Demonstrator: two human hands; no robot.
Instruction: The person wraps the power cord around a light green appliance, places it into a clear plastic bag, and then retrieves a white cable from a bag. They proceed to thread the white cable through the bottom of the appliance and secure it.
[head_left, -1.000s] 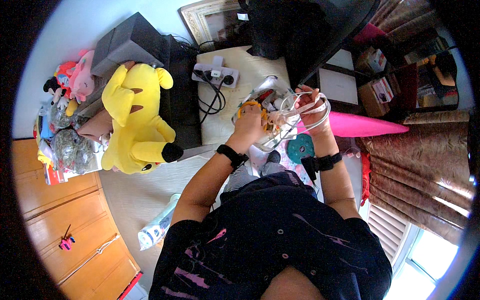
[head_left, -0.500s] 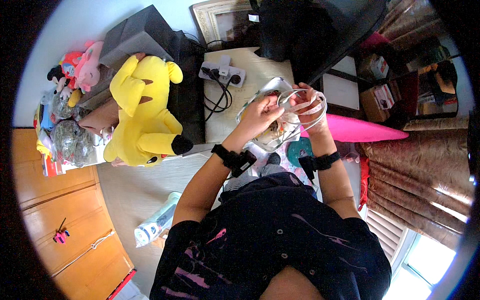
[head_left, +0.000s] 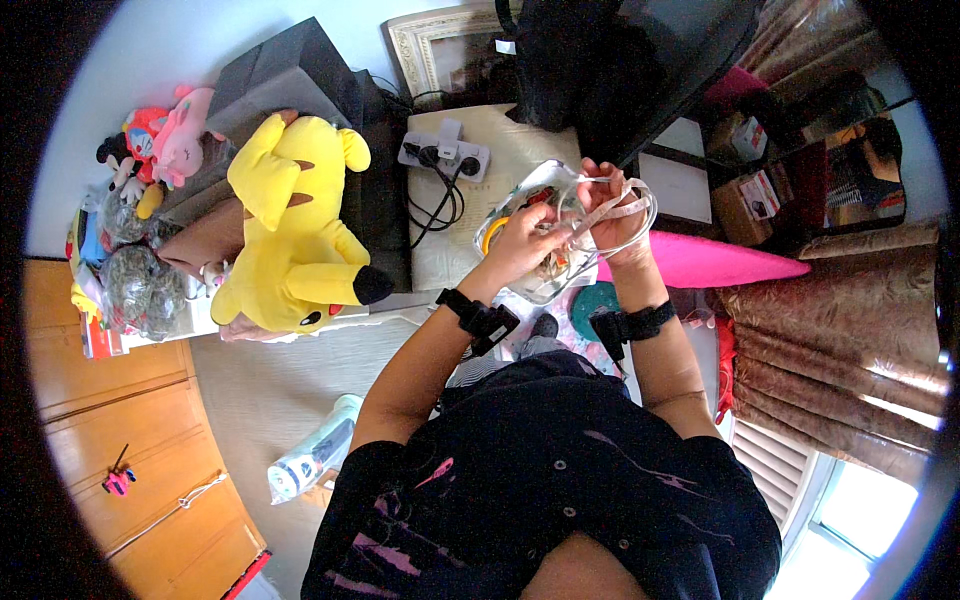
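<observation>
Cluttered bedroom floor beneath left hand (head_left: 520,243) and right hand (head_left: 612,215), both gripping a clear, glossy plastic pouch (head_left: 545,225).

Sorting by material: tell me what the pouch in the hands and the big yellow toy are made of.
Pouch: looks like clear, glossy soft plastic; its contents show through and it shines. Yellow toy: apparently matte plush fabric, stuffed; soft rounded shape, no shine.

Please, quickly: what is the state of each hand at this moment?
Left hand: closed, fingers inside the clear plastic pouch, gripping something I cannot identify.
Right hand: closed on the pouch's pale strap, holding the pouch up.
</observation>
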